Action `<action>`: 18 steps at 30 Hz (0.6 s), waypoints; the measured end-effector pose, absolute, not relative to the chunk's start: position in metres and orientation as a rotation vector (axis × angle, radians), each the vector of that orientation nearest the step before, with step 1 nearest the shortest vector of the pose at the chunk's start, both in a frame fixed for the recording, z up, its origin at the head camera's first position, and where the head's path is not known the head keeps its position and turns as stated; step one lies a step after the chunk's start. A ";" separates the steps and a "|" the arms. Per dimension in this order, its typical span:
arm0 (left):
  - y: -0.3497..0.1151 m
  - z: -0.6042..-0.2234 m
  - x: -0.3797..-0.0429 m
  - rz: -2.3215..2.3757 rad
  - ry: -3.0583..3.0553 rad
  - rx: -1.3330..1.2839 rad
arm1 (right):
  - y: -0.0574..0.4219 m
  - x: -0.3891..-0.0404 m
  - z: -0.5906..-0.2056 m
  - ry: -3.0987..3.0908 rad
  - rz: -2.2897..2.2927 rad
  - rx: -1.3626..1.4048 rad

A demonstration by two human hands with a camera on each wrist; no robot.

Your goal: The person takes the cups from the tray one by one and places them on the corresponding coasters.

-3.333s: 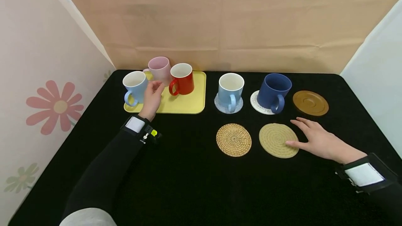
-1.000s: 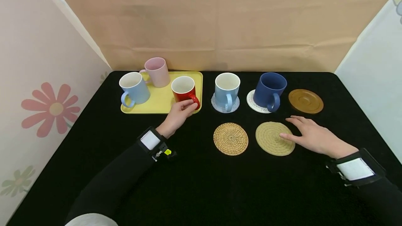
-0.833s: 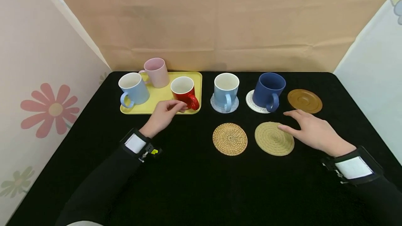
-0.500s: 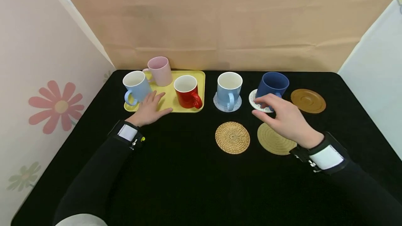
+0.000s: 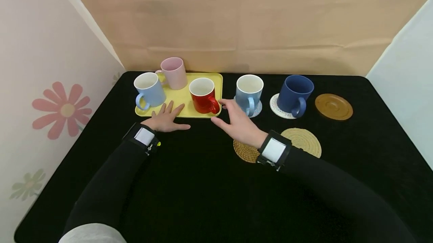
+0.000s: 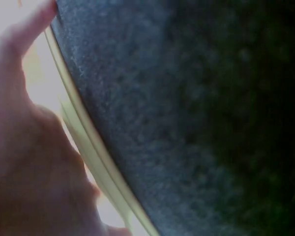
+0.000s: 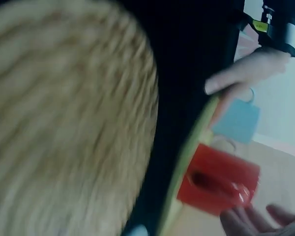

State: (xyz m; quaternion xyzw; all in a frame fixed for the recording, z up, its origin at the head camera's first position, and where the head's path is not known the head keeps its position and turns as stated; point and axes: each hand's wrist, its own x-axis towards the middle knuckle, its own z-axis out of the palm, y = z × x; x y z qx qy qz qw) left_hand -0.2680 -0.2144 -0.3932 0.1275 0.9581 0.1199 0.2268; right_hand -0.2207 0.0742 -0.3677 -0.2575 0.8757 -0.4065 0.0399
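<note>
My left hand [image 5: 165,120] lies with its fingers spread over the front-left edge of a yellow tray [image 5: 179,97], holding nothing. A red mug [image 5: 203,103] stands upright on the tray, its handle facing front-right. Just right of that handle is my right hand [image 5: 241,126], thumb and fingers apart and nothing between them. In the right wrist view its fingers [image 7: 248,221] appear close to the red mug; contact cannot be told. A light blue mug [image 5: 153,92] stands at the tray's left edge, and a pink mug [image 5: 177,77] behind it.
Right of the tray, a sky-blue mug [image 5: 248,89] stands on a pale doily coaster, a dark blue mug [image 5: 293,96] on a white coaster [image 5: 279,112]. A brown wooden coaster [image 5: 333,106] lies far right. Two woven coasters lie in front; my right arm partly covers the tan one [image 5: 244,153] and the greenish one [image 5: 304,139].
The red mug has moved forward on the tray and its handle has turned from front-left to front-right. My left hand has let go and moved left; my right hand has crossed leftward.
</note>
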 end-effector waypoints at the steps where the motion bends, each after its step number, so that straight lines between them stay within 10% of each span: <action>1: -0.214 -0.393 -0.269 0.321 2.637 0.348 | 0.069 -0.224 -0.370 2.665 -1.277 -0.736; 18: -0.208 -0.381 -0.275 0.316 2.606 0.357 | 0.020 -0.265 -0.381 2.452 -1.687 -0.258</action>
